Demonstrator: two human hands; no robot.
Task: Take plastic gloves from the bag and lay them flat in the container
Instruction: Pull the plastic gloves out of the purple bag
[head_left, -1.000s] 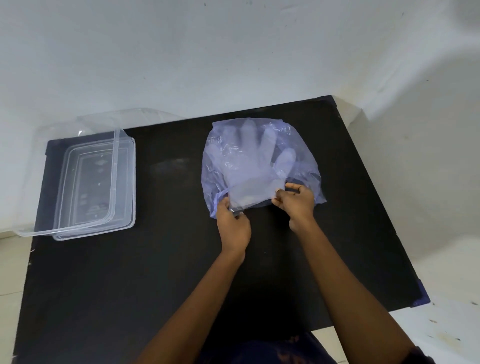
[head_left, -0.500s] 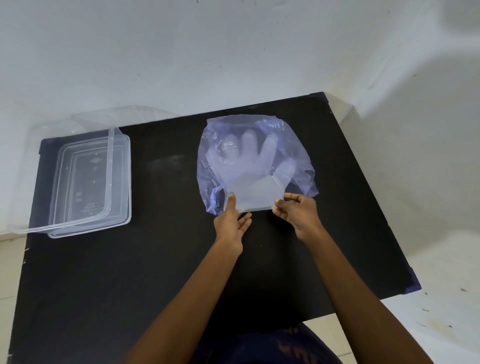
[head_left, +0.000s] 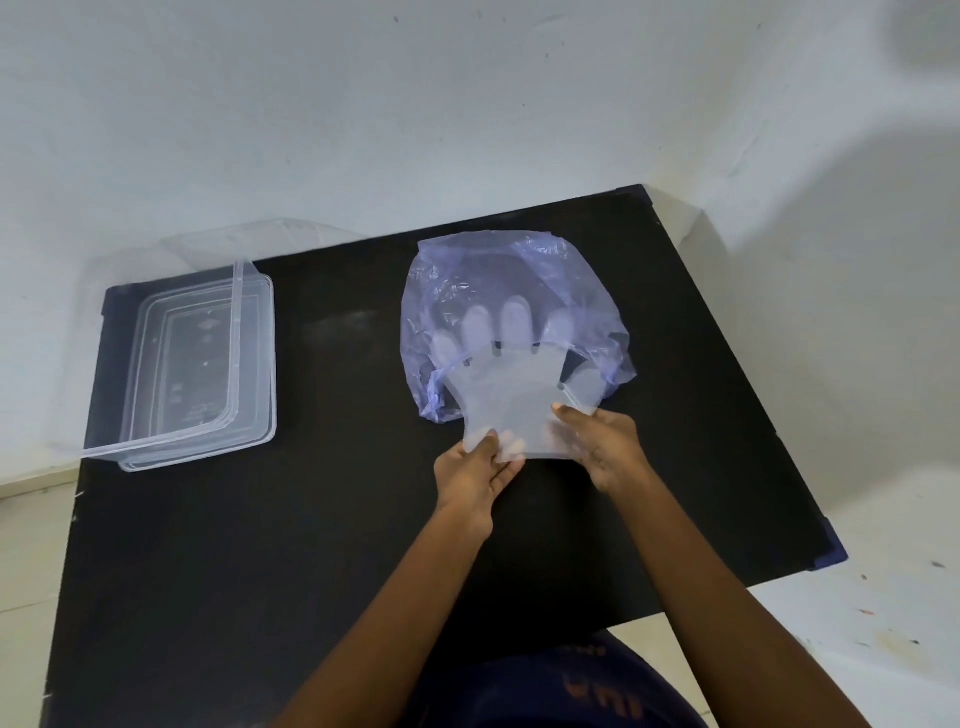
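Note:
A translucent purple bag (head_left: 467, 270) lies on the black table (head_left: 311, 519), its mouth facing me. A stack of clear plastic gloves (head_left: 506, 400) is halfway out of the bag; the palm and cuff are outside and the fingers are still under the bag's film. My left hand (head_left: 475, 470) pinches the cuff's left corner. My right hand (head_left: 605, 441) grips the cuff's right side. A clear rectangular container (head_left: 200, 364) sits at the table's far left, apart from both hands.
A clear lid (head_left: 171, 265) leans up behind and around the container against the white wall. The table's right edge (head_left: 769, 426) and near-right corner drop off to a pale floor. My dark clothing shows at the bottom.
Both hands have pulled the gloves toward me; the palm and cuff have slid out of the bag's mouth, while the bag has stayed in place.

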